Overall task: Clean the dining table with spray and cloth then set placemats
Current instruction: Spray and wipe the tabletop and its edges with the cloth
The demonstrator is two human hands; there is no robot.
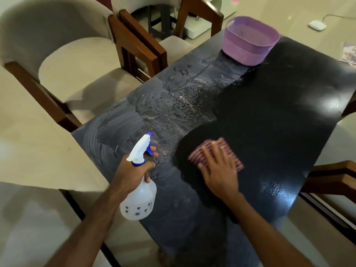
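- My left hand (133,170) grips the bottle (139,199) by its neck, fingers curled round it and one finger forward by the blue trigger; the bottle hangs over the table's edge at about 7 o'clock.
- My right hand (218,170) lies flat, fingers spread, pressing the cloth (213,151) onto the table (279,112) just right of centre, near 5 o'clock.
- The bottle looks like light, thin plastic, part filled as far as I can tell; the neck is the sound place to hold it, since the round body would slip if wet.
- The cloth is soft and limp, striped pink; I judge it slides best under a flat palm, and to lift it I would pinch an edge.
- The tabletop is dark, glossy and hard. Its left half, from 8 to 11 o'clock, carries droplets and grey smears; the right half shines black and looks wiped.
- I would call the wet gloss slippery, so the cloth should glide with light pressure.
- A purple basket (248,42) stands on the far end at 12 o'clock, well apart from both hands.
- Cushioned wooden chairs (63,60) sit along the left side from 9 to 11 o'clock; another chair's arm shows at 3 o'clock.
- I see no placemats; that step is not yet begun.
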